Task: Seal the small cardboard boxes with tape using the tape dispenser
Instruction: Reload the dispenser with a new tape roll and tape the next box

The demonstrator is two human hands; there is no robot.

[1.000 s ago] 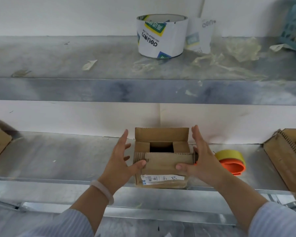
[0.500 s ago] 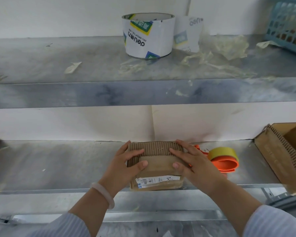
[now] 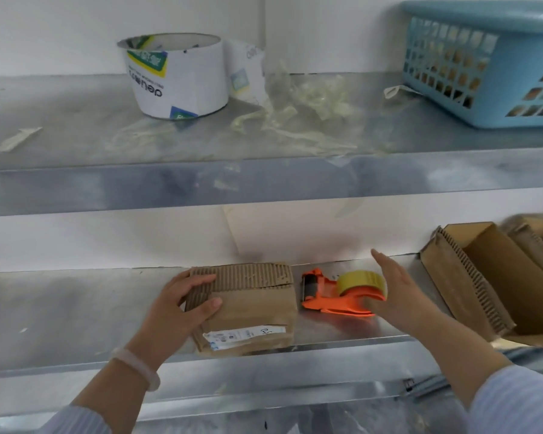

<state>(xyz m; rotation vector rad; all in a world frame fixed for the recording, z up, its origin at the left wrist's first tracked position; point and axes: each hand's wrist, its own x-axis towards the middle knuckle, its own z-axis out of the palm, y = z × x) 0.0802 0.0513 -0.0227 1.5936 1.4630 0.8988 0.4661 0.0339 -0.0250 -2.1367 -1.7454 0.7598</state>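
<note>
Cardboard box [image 3: 248, 308] on the lower shelf [image 3: 76, 308], at its front edge, printed label facing forward. Flaps standing open a second ago, pressed flat under both hands half a second ago, now closed with only the left hand [image 3: 176, 311] on top. Reads as folding done and taping next, no tape visible across the seam yet. Left hand: fingers bent over the box's top left corner, thumb laid across the front flap, holding the lid shut. Right hand [image 3: 395, 296]: off the box and swung out to the right, fingers straight and loose, blurred, gripping nothing, just beside the yellow roll of the orange tape dispenser [image 3: 336, 296]. Contact with the roll impossible to tell. Dispenser lying on the shelf just right of the box.
</note>
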